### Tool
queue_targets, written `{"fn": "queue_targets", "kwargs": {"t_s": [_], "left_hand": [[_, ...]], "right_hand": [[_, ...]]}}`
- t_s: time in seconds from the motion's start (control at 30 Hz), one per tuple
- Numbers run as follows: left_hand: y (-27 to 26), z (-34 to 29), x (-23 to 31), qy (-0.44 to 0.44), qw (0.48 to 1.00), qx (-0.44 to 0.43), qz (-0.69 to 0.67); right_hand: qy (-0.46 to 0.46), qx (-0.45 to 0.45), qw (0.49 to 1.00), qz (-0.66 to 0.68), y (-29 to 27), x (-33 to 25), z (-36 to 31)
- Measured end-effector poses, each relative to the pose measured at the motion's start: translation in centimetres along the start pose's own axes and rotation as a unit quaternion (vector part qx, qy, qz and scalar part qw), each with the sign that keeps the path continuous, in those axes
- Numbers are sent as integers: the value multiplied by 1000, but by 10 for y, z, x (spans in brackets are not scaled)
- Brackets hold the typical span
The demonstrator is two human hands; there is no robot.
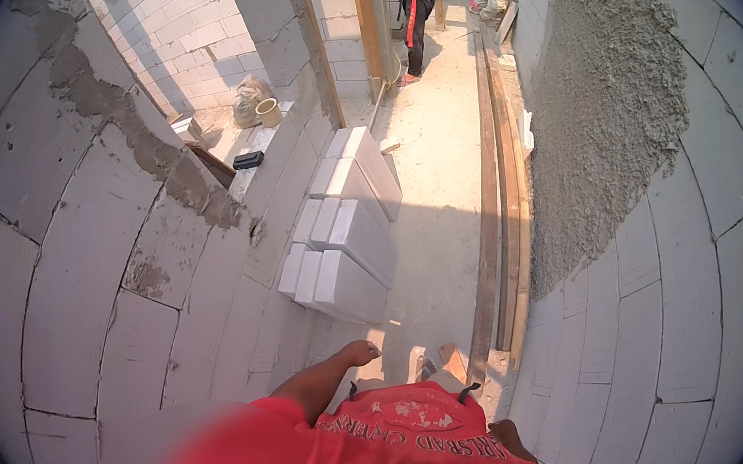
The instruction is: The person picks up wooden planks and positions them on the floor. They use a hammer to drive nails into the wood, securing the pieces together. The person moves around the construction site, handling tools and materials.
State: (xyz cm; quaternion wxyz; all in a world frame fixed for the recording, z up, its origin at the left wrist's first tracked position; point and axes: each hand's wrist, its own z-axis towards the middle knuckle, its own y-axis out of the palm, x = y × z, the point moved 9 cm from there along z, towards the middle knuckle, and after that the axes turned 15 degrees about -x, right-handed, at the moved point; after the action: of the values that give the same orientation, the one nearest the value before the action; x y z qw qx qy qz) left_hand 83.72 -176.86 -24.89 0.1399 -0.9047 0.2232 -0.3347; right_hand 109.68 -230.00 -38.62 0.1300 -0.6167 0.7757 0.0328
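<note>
My left hand (362,353) hangs low in front of me, its fingers curled in, with nothing visible in it. Nearest to it is a stack of white lightweight blocks (361,250) standing on edge against the left wall. The hand is apart from the blocks. At my right side a short dark part of my right arm (510,439) shows past the red shirt (398,447); the fingers of that hand cannot be made out.
Long wooden planks (501,216) lie along the right wall, which carries a rough grey mortar patch (606,101). On the left ledge are a black case (248,160), a cream-coloured cup-like container (269,112) and a plastic bag (251,98). Another person (414,13) stands ahead in the passage.
</note>
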Motion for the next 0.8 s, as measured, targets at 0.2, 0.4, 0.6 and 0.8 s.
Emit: {"fn": "queue_targets", "kwargs": {"t_s": [0.2, 0.4, 0.6, 0.8], "left_hand": [[-13, -48, -219, -259, 953, -47, -149], [-86, -32, -217, -293, 853, -1, -431], [-310, 161, -184, -253, 888, -33, -383], [-750, 298, -57, 16, 928, 254, -273]], "right_hand": [[-316, 88, 945, 5, -192, -441, 37], [-392, 100, 912, -67, -242, -781, 55], [-268, -28, 952, -149, -232, -878, 131], [-243, 16, 947, -210, -374, -958, 184]]}}
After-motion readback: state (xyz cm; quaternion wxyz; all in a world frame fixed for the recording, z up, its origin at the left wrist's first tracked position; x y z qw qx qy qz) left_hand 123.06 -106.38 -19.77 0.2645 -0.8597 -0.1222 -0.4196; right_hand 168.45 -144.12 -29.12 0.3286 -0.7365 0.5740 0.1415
